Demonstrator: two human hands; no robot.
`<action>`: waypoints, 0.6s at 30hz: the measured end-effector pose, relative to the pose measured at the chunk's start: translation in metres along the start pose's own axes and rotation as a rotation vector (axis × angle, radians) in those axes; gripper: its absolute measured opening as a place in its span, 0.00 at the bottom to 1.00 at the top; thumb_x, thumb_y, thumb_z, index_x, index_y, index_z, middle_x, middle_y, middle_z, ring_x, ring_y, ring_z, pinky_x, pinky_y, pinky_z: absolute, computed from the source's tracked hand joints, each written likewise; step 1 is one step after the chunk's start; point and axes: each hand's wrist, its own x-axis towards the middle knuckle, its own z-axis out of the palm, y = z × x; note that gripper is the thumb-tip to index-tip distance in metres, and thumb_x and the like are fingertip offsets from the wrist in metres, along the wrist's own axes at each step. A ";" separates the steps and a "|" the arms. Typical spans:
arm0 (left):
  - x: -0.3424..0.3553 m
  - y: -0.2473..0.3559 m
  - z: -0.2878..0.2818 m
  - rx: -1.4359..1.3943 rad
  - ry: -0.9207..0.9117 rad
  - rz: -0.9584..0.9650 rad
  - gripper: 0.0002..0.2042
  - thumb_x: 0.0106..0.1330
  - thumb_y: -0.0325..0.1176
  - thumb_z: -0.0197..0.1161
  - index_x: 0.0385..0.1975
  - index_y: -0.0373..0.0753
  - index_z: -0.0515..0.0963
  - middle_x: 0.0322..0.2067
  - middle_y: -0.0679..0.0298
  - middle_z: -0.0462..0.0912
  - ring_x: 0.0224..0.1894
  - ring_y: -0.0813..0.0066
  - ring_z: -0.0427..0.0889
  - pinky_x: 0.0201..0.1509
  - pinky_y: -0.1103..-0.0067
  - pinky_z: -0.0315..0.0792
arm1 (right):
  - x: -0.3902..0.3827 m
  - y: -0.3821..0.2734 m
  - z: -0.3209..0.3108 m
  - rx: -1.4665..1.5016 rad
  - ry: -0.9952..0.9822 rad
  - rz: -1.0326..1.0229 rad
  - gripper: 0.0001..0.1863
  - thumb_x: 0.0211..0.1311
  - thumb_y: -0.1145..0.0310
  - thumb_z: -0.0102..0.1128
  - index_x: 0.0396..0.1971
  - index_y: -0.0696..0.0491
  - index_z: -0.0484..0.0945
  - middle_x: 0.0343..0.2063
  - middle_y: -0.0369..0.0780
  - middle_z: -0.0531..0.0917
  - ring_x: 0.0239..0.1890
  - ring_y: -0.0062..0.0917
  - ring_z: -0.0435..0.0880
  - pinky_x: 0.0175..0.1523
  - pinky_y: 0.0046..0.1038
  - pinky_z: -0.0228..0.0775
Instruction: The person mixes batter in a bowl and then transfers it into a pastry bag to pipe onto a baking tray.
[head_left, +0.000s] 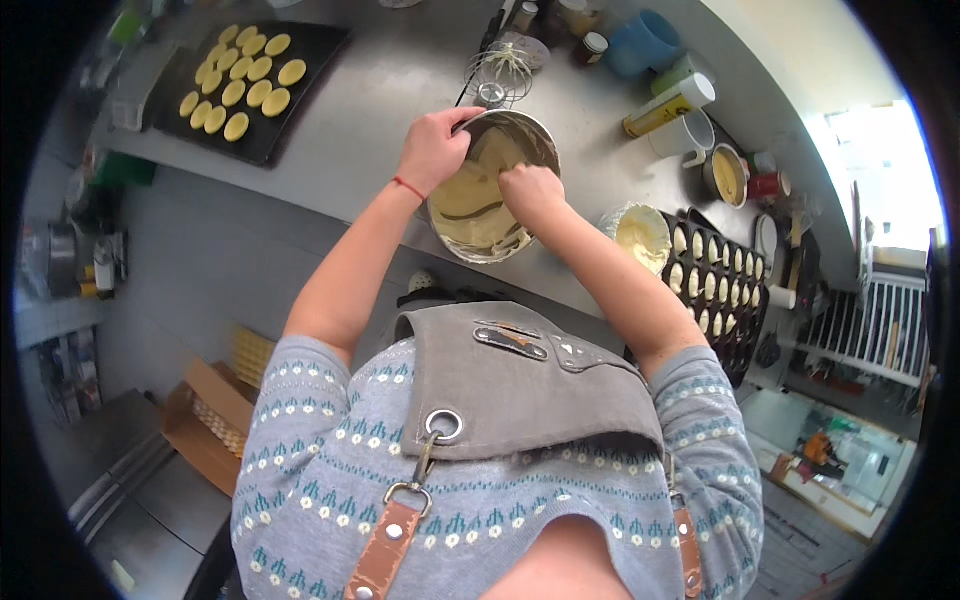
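Grey apron (530, 385) with leather straps over a patterned sweater fills the lower centre of the frame. Both forearms run up from it to a steel bowl (492, 185) of pale batter, upper centre, sitting tilted on the steel surface (370, 110). Left hand (432, 150): fingers curled over the bowl's upper-left rim, gripping it. Right hand (530, 190): fingers closed into a fist inside the bowl, over the batter; can't tell what it holds, the tool is hidden. Right of the bowl: a smaller tub of batter (640, 235), then a dark mould tray (720, 290) with filled cavities, at the right edge. Just past the bowl: a wire whisk (498, 75). Upper left: dark baking sheet (245, 85) with rows of yellow rounds. Upper right: blue jug (645, 42), white mug (685, 132), jars. Cardboard box (205, 425) on the floor, lower left.
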 end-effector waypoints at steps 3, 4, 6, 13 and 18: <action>-0.018 0.006 -0.003 -0.076 -0.010 0.030 0.19 0.58 0.22 0.53 0.49 0.36 0.83 0.39 0.55 0.88 0.38 0.74 0.87 0.45 0.79 0.78 | -0.023 0.014 0.019 -0.004 0.128 -0.053 0.08 0.55 0.71 0.61 0.34 0.50 0.85 0.35 0.39 0.84 0.35 0.36 0.88 0.37 0.35 0.81; -0.022 0.007 -0.006 -0.106 -0.012 0.026 0.19 0.59 0.21 0.53 0.49 0.35 0.83 0.40 0.55 0.89 0.39 0.76 0.87 0.46 0.80 0.78 | -0.030 0.016 0.014 -0.031 0.187 -0.084 0.10 0.54 0.72 0.62 0.37 0.50 0.84 0.35 0.38 0.83 0.35 0.35 0.87 0.35 0.35 0.81; -0.025 0.005 -0.007 -0.121 -0.028 0.004 0.19 0.60 0.19 0.52 0.50 0.33 0.82 0.43 0.58 0.88 0.44 0.79 0.85 0.51 0.82 0.77 | -0.042 0.015 0.003 -0.002 0.334 -0.006 0.08 0.53 0.71 0.62 0.33 0.50 0.84 0.34 0.40 0.83 0.37 0.34 0.87 0.37 0.33 0.81; -0.026 0.001 -0.005 -0.036 -0.120 0.010 0.21 0.60 0.16 0.51 0.53 0.30 0.80 0.47 0.60 0.86 0.49 0.79 0.83 0.56 0.82 0.74 | -0.003 -0.006 -0.003 0.124 0.351 0.007 0.08 0.57 0.67 0.60 0.31 0.49 0.88 0.36 0.41 0.87 0.38 0.33 0.88 0.40 0.33 0.80; -0.034 -0.010 -0.012 -0.152 -0.106 0.069 0.21 0.59 0.15 0.50 0.52 0.31 0.81 0.50 0.59 0.85 0.50 0.78 0.83 0.56 0.83 0.74 | -0.022 -0.024 0.010 0.261 0.187 -0.143 0.08 0.52 0.65 0.64 0.30 0.49 0.88 0.36 0.40 0.87 0.40 0.34 0.87 0.40 0.32 0.79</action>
